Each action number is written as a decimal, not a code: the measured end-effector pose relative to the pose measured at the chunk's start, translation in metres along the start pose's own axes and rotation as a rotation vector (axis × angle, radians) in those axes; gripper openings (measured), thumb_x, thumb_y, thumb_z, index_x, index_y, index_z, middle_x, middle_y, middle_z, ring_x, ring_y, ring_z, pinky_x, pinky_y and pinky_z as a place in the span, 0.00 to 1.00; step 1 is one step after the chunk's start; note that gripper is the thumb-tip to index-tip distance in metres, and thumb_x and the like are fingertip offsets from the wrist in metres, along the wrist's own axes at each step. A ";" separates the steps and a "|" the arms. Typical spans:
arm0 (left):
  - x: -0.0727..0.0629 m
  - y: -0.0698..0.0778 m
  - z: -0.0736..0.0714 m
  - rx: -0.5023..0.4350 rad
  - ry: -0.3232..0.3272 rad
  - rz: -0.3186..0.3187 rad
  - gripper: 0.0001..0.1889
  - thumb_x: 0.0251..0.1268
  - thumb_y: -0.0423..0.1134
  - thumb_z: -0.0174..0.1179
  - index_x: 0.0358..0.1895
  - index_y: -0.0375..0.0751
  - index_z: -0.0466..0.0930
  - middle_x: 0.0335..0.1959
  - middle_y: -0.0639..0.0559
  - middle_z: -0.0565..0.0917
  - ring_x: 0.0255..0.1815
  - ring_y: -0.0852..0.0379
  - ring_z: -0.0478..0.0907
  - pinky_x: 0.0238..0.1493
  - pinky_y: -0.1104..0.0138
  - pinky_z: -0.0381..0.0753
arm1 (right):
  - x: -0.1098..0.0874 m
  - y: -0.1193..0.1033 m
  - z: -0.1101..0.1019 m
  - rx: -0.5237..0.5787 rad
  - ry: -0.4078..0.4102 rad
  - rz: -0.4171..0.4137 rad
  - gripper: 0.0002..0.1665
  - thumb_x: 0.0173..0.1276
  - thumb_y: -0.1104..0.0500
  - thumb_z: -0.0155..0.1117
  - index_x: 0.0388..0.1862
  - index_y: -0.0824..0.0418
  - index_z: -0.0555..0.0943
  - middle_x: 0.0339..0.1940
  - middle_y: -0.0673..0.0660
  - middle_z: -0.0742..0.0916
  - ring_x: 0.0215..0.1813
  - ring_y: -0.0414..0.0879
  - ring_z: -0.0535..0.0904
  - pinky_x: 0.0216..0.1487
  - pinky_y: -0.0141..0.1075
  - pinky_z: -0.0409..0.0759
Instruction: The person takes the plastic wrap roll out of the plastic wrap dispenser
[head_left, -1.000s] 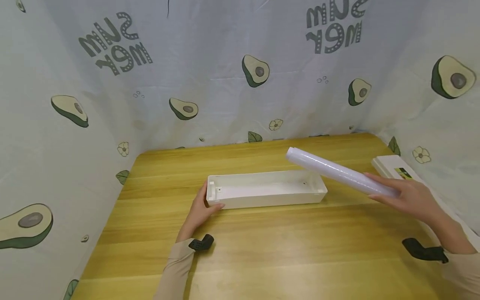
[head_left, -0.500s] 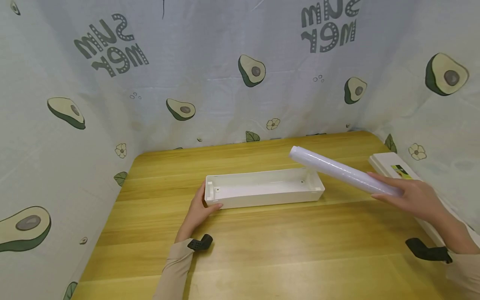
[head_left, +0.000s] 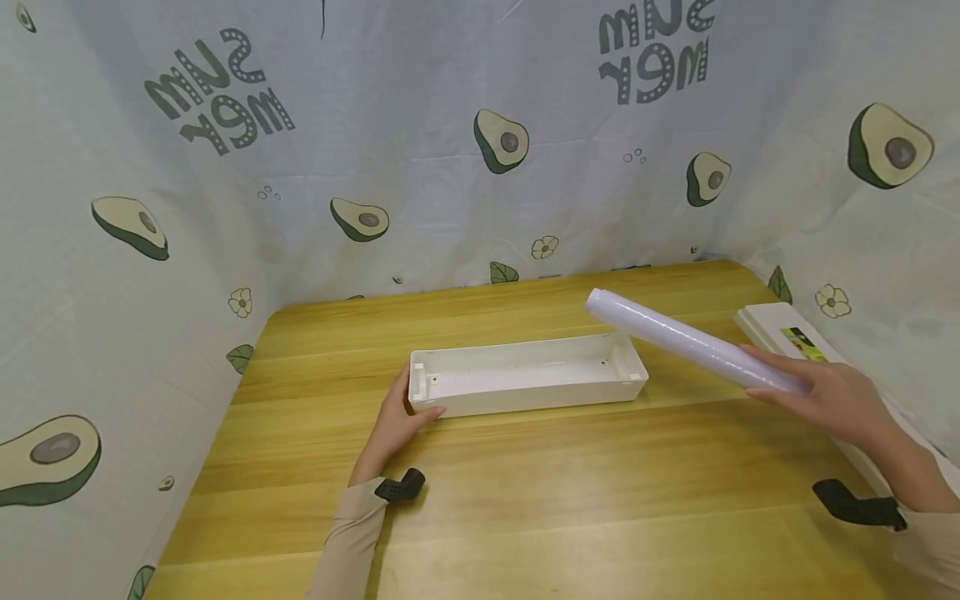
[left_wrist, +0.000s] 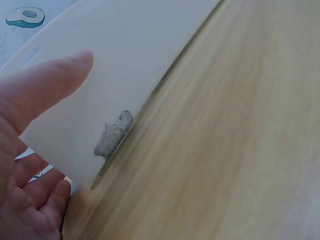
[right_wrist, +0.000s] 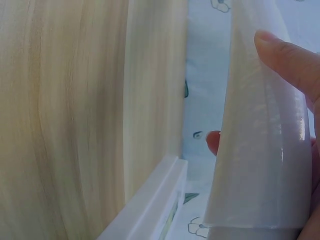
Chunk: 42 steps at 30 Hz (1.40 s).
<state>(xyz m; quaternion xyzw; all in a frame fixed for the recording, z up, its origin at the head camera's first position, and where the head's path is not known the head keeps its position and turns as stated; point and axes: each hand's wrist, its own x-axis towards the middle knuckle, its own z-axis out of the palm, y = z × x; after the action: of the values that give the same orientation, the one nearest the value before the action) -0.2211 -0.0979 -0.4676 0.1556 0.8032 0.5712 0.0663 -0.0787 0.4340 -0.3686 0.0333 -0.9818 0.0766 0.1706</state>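
A long white plastic box (head_left: 532, 400) lies on the table, its top uncovered and its inside bare. My left hand (head_left: 393, 421) grips its left end, thumb on the front wall and fingers around the corner. In the left wrist view, a grey patch (left_wrist: 115, 135) marks the box's lower edge near the thumb. My right hand (head_left: 840, 400) holds a glossy white roll of plastic wrap (head_left: 675, 335) by its right end, thumb and fingers on opposite sides. The roll slants up to the left above the table, its far tip over the box's right end.
A long white lid-like piece (head_left: 772, 321) with a green and yellow label (head_left: 802, 343) lies along the table's right edge, partly behind the right hand. A curtain (head_left: 435, 175) printed with avocados surrounds the wooden table (head_left: 525, 517) at the back and sides.
The right hand and the roll have drifted slightly right, a little away from the box. My left hand keeps its grip on the box. The head view has shifted slightly.
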 end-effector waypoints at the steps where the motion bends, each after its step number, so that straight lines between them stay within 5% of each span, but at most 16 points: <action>1: 0.000 0.000 0.000 -0.002 -0.001 -0.001 0.52 0.51 0.36 0.69 0.76 0.46 0.42 0.75 0.45 0.53 0.75 0.45 0.53 0.74 0.51 0.54 | 0.000 0.000 0.000 -0.002 -0.001 0.002 0.47 0.48 0.41 0.73 0.68 0.39 0.65 0.34 0.71 0.85 0.23 0.44 0.66 0.22 0.29 0.56; 8: -0.005 0.016 -0.002 -0.014 -0.022 -0.006 0.52 0.53 0.34 0.68 0.76 0.43 0.40 0.76 0.42 0.51 0.76 0.43 0.51 0.74 0.50 0.51 | -0.005 0.002 0.000 -0.008 0.002 0.013 0.47 0.49 0.41 0.72 0.69 0.37 0.64 0.29 0.70 0.84 0.21 0.43 0.64 0.21 0.30 0.55; 13: 0.000 0.002 0.000 -0.012 -0.007 0.017 0.52 0.51 0.36 0.69 0.76 0.47 0.42 0.75 0.44 0.54 0.75 0.45 0.53 0.74 0.50 0.53 | -0.010 0.004 0.002 0.011 0.035 -0.011 0.46 0.47 0.41 0.73 0.67 0.35 0.66 0.27 0.69 0.84 0.20 0.39 0.61 0.20 0.30 0.55; 18: 0.000 0.003 0.000 -0.016 -0.012 0.002 0.52 0.51 0.35 0.69 0.75 0.46 0.42 0.74 0.44 0.54 0.74 0.45 0.54 0.74 0.51 0.53 | -0.014 0.004 0.004 0.010 0.007 0.020 0.45 0.49 0.43 0.73 0.67 0.41 0.68 0.30 0.71 0.84 0.20 0.42 0.63 0.19 0.30 0.55; 26: -0.010 0.033 -0.004 -0.010 -0.041 -0.032 0.51 0.53 0.32 0.67 0.75 0.37 0.40 0.75 0.37 0.52 0.74 0.40 0.52 0.74 0.49 0.52 | -0.018 0.008 0.006 0.005 0.034 0.022 0.45 0.47 0.44 0.74 0.66 0.47 0.70 0.31 0.73 0.84 0.20 0.43 0.64 0.20 0.31 0.56; 34: -0.012 0.037 -0.004 -0.024 -0.040 -0.033 0.50 0.53 0.32 0.67 0.75 0.39 0.41 0.75 0.39 0.52 0.75 0.42 0.52 0.74 0.51 0.52 | -0.022 0.008 0.006 0.008 -0.050 0.120 0.45 0.52 0.41 0.71 0.69 0.48 0.66 0.30 0.74 0.83 0.20 0.47 0.66 0.20 0.33 0.57; 42: -0.012 0.037 -0.004 -0.021 -0.037 -0.018 0.50 0.54 0.32 0.67 0.75 0.38 0.41 0.75 0.38 0.52 0.74 0.41 0.53 0.74 0.50 0.53 | -0.026 0.010 0.007 0.028 -0.050 0.144 0.44 0.53 0.42 0.70 0.68 0.50 0.67 0.30 0.75 0.82 0.20 0.48 0.66 0.20 0.33 0.56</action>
<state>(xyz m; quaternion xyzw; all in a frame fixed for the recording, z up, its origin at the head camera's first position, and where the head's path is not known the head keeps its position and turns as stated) -0.2041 -0.0941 -0.4321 0.1580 0.7973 0.5759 0.0879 -0.0573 0.4433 -0.3850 -0.0331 -0.9844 0.1014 0.1397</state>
